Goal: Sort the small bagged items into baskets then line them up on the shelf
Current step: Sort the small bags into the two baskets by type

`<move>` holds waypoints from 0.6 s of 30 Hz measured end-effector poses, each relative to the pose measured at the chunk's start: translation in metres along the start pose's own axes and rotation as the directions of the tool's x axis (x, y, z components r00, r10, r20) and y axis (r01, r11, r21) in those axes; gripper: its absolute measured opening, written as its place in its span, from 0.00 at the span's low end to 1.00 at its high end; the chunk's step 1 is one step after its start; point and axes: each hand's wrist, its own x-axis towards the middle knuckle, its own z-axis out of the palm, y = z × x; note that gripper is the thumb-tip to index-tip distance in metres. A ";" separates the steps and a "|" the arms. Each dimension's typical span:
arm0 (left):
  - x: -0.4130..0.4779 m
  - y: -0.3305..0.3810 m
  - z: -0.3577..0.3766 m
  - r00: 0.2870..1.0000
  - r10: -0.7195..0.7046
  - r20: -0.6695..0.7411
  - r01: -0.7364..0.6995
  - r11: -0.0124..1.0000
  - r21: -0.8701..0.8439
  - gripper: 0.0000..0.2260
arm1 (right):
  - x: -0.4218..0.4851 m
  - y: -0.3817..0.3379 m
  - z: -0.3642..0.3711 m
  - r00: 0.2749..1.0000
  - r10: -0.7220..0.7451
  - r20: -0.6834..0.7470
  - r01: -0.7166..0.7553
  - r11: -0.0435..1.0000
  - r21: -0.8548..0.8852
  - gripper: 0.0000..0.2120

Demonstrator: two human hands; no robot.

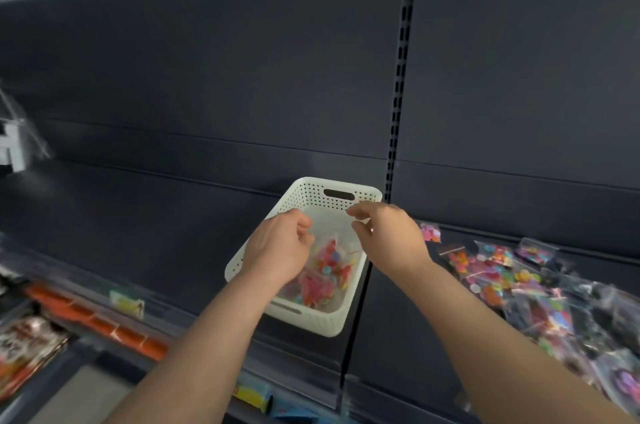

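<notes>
From the head view, a white plastic basket (pixel 308 318) is being seen sitting on a dark, matt metal shelf (pixel 166 250). The basket is rectangular with rounded corners. Its walls are being pierced by rows of small round holes, and a slot handle is being shown in the far wall. It is being turned at an angle, its near corner close to the shelf's front edge and its right wall just beside the seam between two shelf sections.

Inside it, clear crinkled bags (pixel 325 273) of small pink, red and yellow pieces are being held.

The left hand (pixel 280 245) is being held over the basket's left rim, its fingers curled inward by the top of a clear bag. The right hand (pixel 388 233) is being held over the far right corner, forefinger and thumb bent towards each other. The picture is being blurred here, so it cannot be told whether either hand's fingers are gripping a bag.

To the right, a loose pile of bags (pixel 519 279) is being spread over the shelf, apart from the basket. To the left, a wide stretch of bare shelf surface is showing. Behind, a smooth dark back panel (pixel 225 77) and a slotted upright (pixel 399 94) are rising.
</notes>
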 end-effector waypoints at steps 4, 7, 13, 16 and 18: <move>0.008 0.027 0.012 0.995 0.100 -0.006 -0.101 0.994 -0.052 0.09 | -0.016 0.034 -0.016 1.000 0.024 -0.017 -0.027 0.977 -0.212 0.13; 0.012 0.057 0.030 0.985 0.169 0.027 -0.166 0.983 -0.084 0.09 | -0.036 0.065 -0.031 0.995 0.098 -0.028 -0.102 0.945 -0.311 0.13; 0.016 0.110 0.084 0.930 0.248 0.269 -0.261 0.965 0.012 0.13 | -0.074 0.120 -0.058 0.955 0.295 0.022 -0.267 0.890 -0.370 0.16; 0.024 0.126 0.116 0.881 0.244 0.404 -0.322 0.937 0.137 0.20 | -0.085 0.131 -0.064 0.948 0.317 0.026 -0.292 0.901 -0.320 0.16; 0.034 0.132 0.129 0.866 0.247 0.434 -0.370 0.901 0.226 0.25 | -0.087 0.136 -0.065 0.950 0.312 0.019 -0.291 0.903 -0.316 0.16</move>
